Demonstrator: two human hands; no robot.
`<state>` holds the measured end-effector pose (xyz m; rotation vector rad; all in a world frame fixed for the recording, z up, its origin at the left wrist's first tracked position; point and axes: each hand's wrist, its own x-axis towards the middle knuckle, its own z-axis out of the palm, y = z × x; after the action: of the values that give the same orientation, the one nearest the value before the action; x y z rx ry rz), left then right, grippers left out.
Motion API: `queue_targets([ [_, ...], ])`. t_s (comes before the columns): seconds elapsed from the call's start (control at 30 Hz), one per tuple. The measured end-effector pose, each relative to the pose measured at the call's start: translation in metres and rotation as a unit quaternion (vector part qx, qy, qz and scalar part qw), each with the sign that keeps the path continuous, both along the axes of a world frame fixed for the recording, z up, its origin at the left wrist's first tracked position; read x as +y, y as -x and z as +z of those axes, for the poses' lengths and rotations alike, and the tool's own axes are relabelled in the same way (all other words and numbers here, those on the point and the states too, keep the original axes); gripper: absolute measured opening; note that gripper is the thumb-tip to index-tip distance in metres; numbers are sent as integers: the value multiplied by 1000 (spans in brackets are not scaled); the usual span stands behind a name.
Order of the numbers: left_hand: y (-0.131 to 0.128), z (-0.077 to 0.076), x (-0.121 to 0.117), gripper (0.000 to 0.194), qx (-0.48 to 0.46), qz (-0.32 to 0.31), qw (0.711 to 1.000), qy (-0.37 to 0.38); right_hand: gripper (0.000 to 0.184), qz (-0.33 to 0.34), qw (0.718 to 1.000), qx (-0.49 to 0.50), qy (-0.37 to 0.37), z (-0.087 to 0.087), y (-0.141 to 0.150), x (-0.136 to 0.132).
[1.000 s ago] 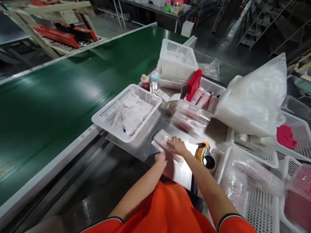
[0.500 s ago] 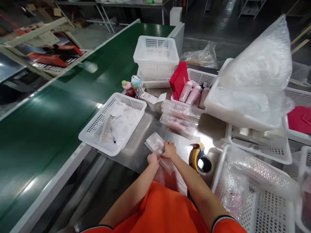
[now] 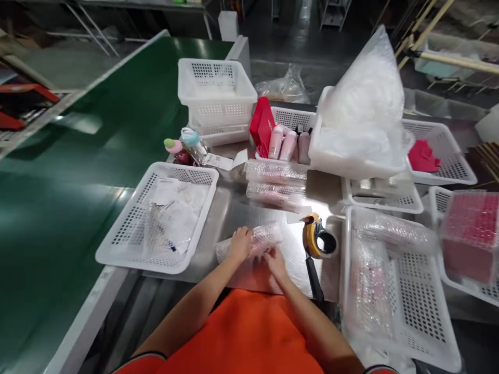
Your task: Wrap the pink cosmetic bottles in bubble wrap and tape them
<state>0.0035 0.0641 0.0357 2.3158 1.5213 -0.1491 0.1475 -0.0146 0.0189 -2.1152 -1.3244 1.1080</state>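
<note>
- Evidently, a bubble-wrapped roll is clasped under the left hand, fingers curled over.
- Its near edge is met by the right hand, fingers bent; whether anything is pinched cannot be told.
- Rightward, a tape dispenser is seen.

No word, brand or number can be read with certainty. From the centre of the view, at ten o'clock, a white rectangular paper label bears dark printed marks too small to make out. Between twelve and one o'clock, a bright red, flat-sided bag carries small pale lettering, its characters illegible. At nine o'clock, inside a shallow white perforated plastic basket, white printed paper sheets show faint dark lines, blurred beyond reading. At one o'clock, the pink cylindrical bottles show no legible text.
</note>
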Motion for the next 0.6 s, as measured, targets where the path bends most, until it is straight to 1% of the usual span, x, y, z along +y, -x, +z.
queue_targets([
  [0.07, 0, -3, -21, 31, -10, -22, 998, -50, 43, -77, 993, -90, -1, 10, -39, -9],
  [0.13, -1, -8, -41, 35, -24, -26, 996, -82, 49, -144, 961, -236, -5, 19, -72, -14],
  [0.17, -1, -10, -49, 37, -27, -22, 995, -90, 51, -157, 943, -294, 8, 22, -84, -15],
  [0.2, -2, -12, -54, 39, -29, -18, 995, -96, 52, -154, 928, -338, 28, 24, -92, -14],
  [0.23, -3, -13, -58, 40, -32, -14, 994, -100, 51, -138, 920, -362, 54, 24, -99, -12],
  [0.33, -3, -11, -58, 45, -41, -7, 992, -115, 39, -86, 911, -388, 112, 20, -109, -5],
  [0.43, 0, -4, -51, 53, -31, 2, 992, -121, 34, -67, 911, -388, 120, 19, -120, -1],
  [0.53, 5, 0, -47, 61, -28, -5, 994, -108, 36, -51, 917, -379, 113, 31, -129, -8],
  [0.6, 9, -3, -48, 59, -44, -15, 994, -101, 37, -69, 926, -359, 97, 46, -130, -20],
])
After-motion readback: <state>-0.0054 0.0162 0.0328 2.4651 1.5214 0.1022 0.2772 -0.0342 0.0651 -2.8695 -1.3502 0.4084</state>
